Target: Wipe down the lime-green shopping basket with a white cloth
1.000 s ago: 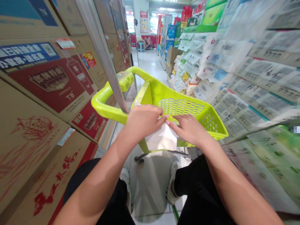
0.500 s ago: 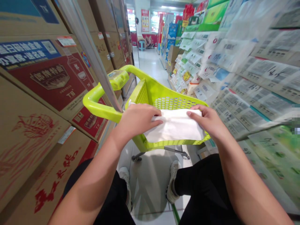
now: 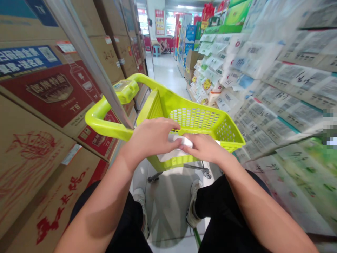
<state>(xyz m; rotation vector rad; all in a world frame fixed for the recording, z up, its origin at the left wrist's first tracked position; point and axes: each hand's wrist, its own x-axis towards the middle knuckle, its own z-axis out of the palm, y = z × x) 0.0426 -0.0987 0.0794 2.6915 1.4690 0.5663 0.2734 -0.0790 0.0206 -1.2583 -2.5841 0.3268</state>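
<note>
A white cloth (image 3: pixel 168 153) hangs over the near rim of the yellow-green shopping cart basket (image 3: pixel 196 117). My left hand (image 3: pixel 155 137) rests over the rim, thumb and fingers closed on the cloth's left part. My right hand (image 3: pixel 201 146) comes in from the right, fingers together, pinching a bunched bit of the same cloth close to my left thumb. The two hands almost touch. Most of the cloth is hidden beneath them, with a small white bit showing right of my right hand.
A metal pole (image 3: pixel 91 66) slants past the cart handle (image 3: pixel 105 128). Stacked cartons (image 3: pixel 50 88) line the left side. Packs of tissue paper (image 3: pixel 279 98) are piled along the right. Cart wheels (image 3: pixel 206 172) stand between my shoes (image 3: pixel 194 203) and the aisle floor (image 3: pixel 171 75) beyond.
My right hand has moved left from the basket's right corner to beside my left hand, bringing the cloth's right side over. My left hand stays near the same spot.
</note>
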